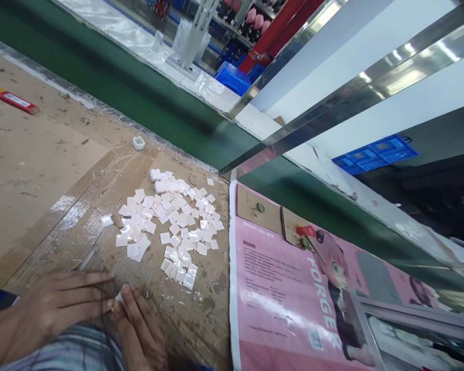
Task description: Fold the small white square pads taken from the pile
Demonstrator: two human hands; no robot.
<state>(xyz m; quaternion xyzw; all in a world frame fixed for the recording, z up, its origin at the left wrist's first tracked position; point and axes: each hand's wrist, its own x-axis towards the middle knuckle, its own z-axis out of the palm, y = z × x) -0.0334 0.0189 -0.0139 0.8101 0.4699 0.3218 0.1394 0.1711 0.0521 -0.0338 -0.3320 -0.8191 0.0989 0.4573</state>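
Low in the head view, my right hand [141,327] pinches a small white piece [119,298] between thumb and index finger. The piece is mostly covered, and its full shape is hidden. My left hand [67,299] meets it from the left, with the index fingertip against the piece. Its other fingers stretch out to the right, while its thumb is hidden underneath. Just beyond both hands lies a loose spread of small, glossy white squares [174,214], some overlapping. White lumps [168,184] rest at the far side of this spread.
Brown cardboard [42,170] covers the worktop. A red cutter-like item [15,100] lies far left, and a small white cup-like piece [138,143] near the green back edge [139,98]. A pink printed sheet [263,288] with cardboard pieces [259,206] lies right, below metal posts [294,123].
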